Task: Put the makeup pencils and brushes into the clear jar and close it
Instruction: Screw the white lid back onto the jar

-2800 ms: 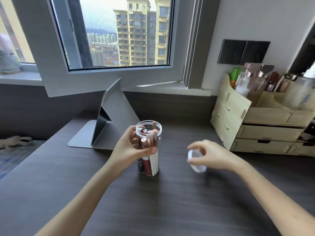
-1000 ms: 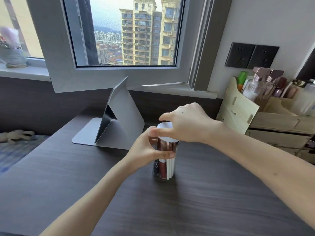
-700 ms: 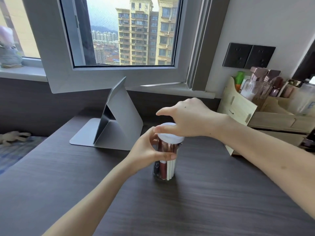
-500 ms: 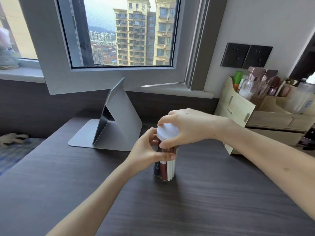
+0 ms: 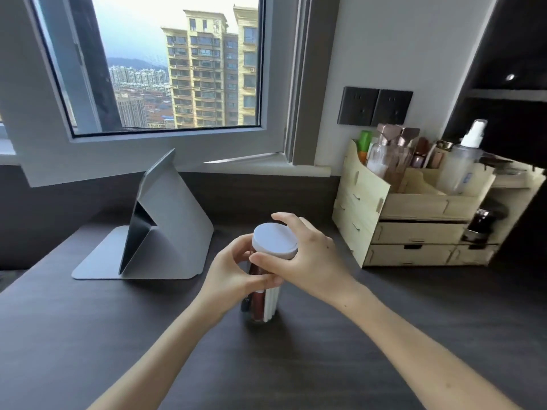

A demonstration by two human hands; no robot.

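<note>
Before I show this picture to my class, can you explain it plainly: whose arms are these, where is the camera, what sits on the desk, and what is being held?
There is no machine here. The arms belong to a person, and the single picture comes from a camera worn on their head, looking forward and down. That is why both arms reach in from the bottom.

The left hand grips the clear jar, which stands on the dark desk. Inside it are upright makeup pencils. The right hand holds the white lid, which sits on top of the jar; whether it is fully tight I cannot tell.

Also on the desk are a grey folding stand to the left and a wooden organiser with bottles to the right.
</note>
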